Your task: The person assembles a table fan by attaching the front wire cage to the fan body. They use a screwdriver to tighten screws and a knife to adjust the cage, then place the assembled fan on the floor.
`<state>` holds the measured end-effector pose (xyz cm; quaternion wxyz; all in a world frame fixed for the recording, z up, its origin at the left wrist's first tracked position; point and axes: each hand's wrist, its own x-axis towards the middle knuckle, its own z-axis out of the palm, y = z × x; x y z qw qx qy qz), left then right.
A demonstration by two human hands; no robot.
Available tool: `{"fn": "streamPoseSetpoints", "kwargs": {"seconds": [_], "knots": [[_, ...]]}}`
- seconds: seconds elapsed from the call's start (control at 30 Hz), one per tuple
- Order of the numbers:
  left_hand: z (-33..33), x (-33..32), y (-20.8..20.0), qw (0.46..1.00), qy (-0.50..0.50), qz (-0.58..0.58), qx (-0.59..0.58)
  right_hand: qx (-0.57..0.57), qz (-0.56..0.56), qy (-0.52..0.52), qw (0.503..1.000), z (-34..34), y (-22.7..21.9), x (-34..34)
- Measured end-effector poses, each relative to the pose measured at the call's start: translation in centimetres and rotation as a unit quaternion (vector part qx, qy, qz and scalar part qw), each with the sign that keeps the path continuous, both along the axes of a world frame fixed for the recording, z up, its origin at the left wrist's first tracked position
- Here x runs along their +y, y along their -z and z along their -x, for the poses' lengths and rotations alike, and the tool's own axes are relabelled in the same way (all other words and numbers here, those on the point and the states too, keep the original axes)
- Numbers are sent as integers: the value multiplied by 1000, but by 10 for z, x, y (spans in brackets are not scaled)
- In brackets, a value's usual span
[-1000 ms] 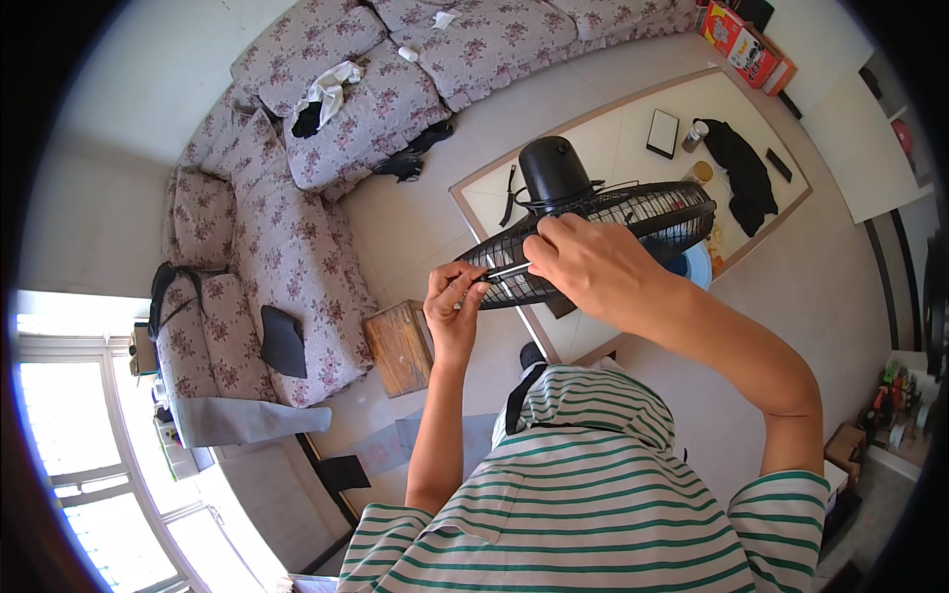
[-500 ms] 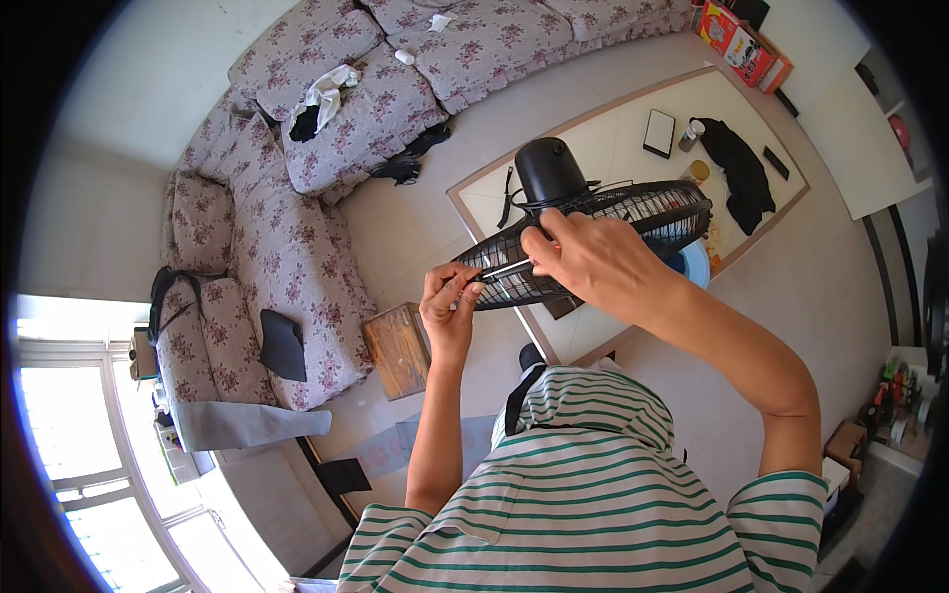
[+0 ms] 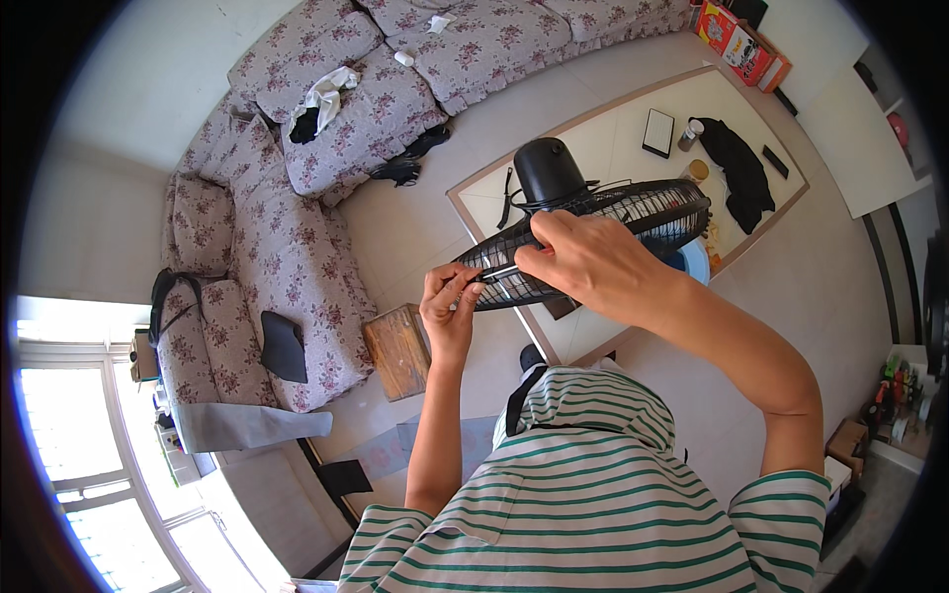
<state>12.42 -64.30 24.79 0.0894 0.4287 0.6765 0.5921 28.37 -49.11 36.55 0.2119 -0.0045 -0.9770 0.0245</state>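
A black electric fan (image 3: 672,205) stands in front of me, its wire cage seen edge-on and its motor housing (image 3: 550,173) on the far side. At the left part of the cage rim, my left hand (image 3: 451,299) pinches with thumb and fingertips; whatever small piece lies between them is hidden. My right hand (image 3: 593,259) is closed above the rim around a screwdriver (image 3: 502,271). Only its thin bright shaft shows, pointing left to the left fingertips; the handle is covered by the hand.
Behind the fan is a low table (image 3: 593,138) with a black cloth (image 3: 732,168), jars and a blue basin (image 3: 695,259). A wooden stool (image 3: 397,351) stands left of my left forearm. A floral sofa (image 3: 287,247) runs along the left and back.
My right hand has shifted slightly left, closer to my left hand, and less of the shaft shows. My left hand stays at the same place on the rim.
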Motion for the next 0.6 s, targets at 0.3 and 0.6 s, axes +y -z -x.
{"fn": "streamPoseSetpoints", "kwargs": {"seconds": [0.3, 0.6], "knots": [[0, 2, -1, 1000, 4, -6, 10, 12, -26, 7, 1000, 2, 10, 5], [-1, 2, -1, 1000, 3, -9, 8, -39, 46, 40, 997, 0, 4, 1]]}}
